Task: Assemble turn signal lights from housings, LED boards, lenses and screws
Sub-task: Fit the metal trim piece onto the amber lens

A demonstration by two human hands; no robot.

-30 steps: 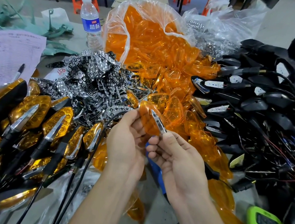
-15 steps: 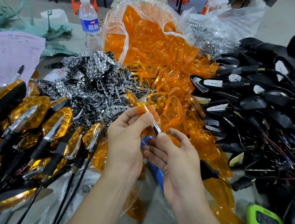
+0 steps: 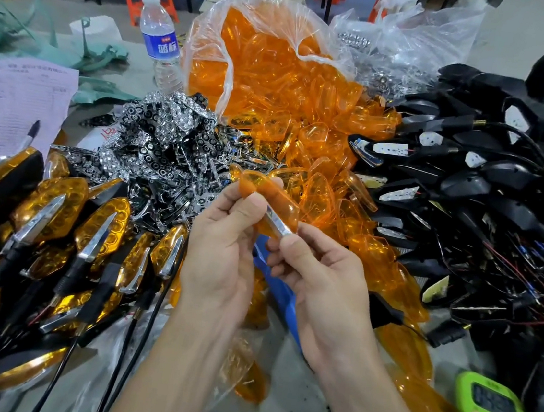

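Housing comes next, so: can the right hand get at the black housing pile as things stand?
Probably, once freed: the black housing pile lies uncovered beside the right hand, nothing between, but that hand pinches the chrome strip at the orange lens.

timer (image 3: 494, 411) digits blurred, paper (image 3: 14, 102) text unreadable

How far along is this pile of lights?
Done: a heap of finished lights sits at the left. In hand: the left hand and right hand hold a chrome strip against an orange lens. Left: large piles of loose lenses and black housings remain.
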